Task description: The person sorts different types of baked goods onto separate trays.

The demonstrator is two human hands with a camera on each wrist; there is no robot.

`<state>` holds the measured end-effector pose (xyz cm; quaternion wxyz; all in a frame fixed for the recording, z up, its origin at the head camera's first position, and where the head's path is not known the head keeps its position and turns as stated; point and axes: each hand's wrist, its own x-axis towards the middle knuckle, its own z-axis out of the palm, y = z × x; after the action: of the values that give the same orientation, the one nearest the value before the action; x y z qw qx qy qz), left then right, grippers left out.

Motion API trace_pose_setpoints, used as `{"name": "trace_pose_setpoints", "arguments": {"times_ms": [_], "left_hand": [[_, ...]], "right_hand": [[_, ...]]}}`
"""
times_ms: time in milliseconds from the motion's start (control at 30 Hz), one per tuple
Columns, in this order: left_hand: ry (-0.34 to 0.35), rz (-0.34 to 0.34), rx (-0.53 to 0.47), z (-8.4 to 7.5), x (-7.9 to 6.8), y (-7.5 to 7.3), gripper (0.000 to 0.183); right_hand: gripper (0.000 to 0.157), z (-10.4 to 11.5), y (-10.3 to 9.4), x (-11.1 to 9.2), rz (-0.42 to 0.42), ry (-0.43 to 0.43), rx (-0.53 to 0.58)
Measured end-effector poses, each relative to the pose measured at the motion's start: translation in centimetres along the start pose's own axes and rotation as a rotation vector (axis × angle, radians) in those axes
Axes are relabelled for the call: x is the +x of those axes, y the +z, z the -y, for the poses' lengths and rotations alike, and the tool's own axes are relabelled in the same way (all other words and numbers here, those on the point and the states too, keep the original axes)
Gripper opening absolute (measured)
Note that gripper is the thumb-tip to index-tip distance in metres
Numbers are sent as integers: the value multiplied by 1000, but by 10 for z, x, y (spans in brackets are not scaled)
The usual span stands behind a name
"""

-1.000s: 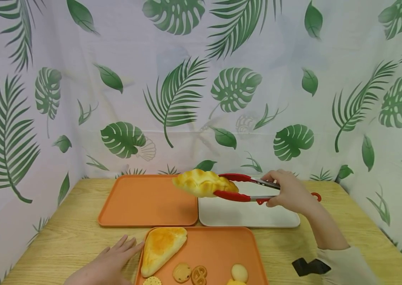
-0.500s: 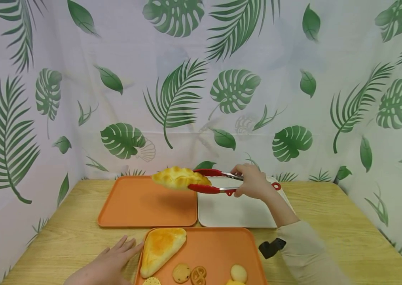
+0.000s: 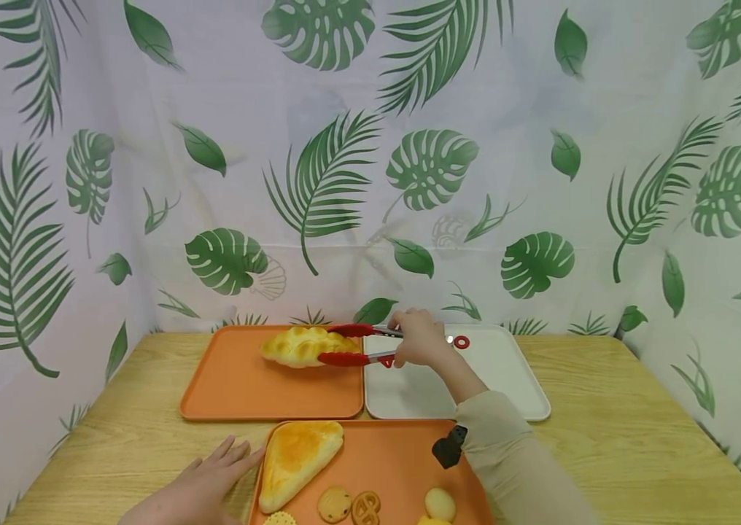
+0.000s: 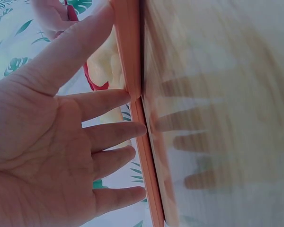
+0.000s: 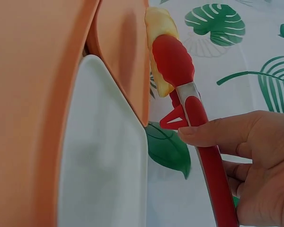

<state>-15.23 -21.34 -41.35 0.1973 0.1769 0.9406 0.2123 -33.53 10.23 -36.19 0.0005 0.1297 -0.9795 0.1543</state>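
Observation:
My right hand (image 3: 420, 338) grips red-tipped metal tongs (image 5: 176, 61), thumb on one arm and fingers round the other. Between the tongs' red heads is a long golden bread with a braided top (image 3: 297, 347), over the back left orange tray (image 3: 265, 397). My left hand (image 3: 203, 485) is spread with straight fingers beside the left edge of the front orange tray (image 3: 403, 456). In the left wrist view that hand (image 4: 42, 142) shows its palm, fingertips right at the tray's rim. A triangular toasted bread (image 3: 298, 463) lies close to it on the front tray.
A white tray (image 3: 508, 394) stands right of the back orange tray, under my right hand. On the front tray are a round cookie (image 3: 334, 503), a pretzel cookie (image 3: 366, 507), a cracker (image 3: 281, 518) and a pale egg-shaped piece (image 3: 440, 503). A leaf-printed cloth (image 3: 357, 182) hangs behind the table.
My right hand has carried the tongs and braided bread left, from above the seam between the back trays to over the orange one, and lower in the last half second. My left hand stays put.

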Motion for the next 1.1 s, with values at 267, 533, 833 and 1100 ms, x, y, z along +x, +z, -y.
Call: {"name": "trace_pose_setpoints", "arguments": {"times_ms": [267,533,833,1100], "left_hand": [[5,7,-6,3,1,2,97],[23,4,1,5,1,2,98],[14,4,-1,6,2,2,98],[4,-6,-2,5,2,2,99]], "right_hand": [[52,6,16,11,33,24,-20],[54,13,22,14,49,48,-15],[66,13,22,10,36,33,-58],[71,4,8,-4,-16,-17,-49]]}}
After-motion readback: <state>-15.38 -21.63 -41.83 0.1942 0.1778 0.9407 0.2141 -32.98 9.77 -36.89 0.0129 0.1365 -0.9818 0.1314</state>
